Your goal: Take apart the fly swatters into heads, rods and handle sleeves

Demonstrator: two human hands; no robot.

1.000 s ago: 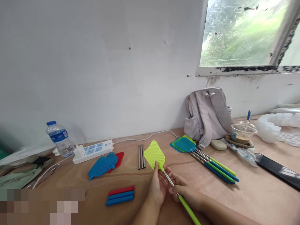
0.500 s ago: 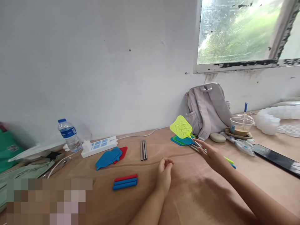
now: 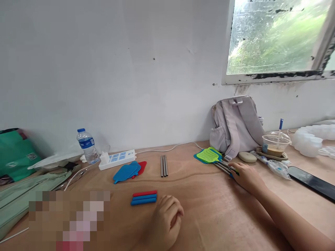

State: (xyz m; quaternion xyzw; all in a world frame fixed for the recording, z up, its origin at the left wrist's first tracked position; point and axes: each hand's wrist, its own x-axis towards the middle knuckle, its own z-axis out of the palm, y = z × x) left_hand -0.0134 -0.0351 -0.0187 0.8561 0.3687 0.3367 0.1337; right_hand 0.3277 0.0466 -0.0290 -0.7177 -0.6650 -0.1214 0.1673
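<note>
A stack of fly swatters (image 3: 208,156) with yellow-green and blue heads lies on the table in front of the backpack, metal rods pointing toward me. My right hand (image 3: 247,177) rests over their handle ends, its fingers around a handle and partly hiding the grips. Curled loosely, my left hand (image 3: 169,219) is on the table with nothing visible in it. Just beyond it lie red and blue handle tubes (image 3: 143,197) side by side. Several metal rods (image 3: 164,166) stand apart farther back. Loose blue swatter heads (image 3: 127,172) overlap a red swatter head (image 3: 142,167) to their left.
A white power strip (image 3: 117,159) and a water bottle (image 3: 87,146) are at the back left. On the right are a grey backpack (image 3: 237,125), a beige oval object (image 3: 247,157), a drink cup (image 3: 276,144), a phone (image 3: 312,182) and white plastic containers (image 3: 309,143).
My right hand has lowered the yellow-green fly swatter onto the stack and slid back along the handles. My left hand has drawn nearer to me and curled. The view has shifted left.
</note>
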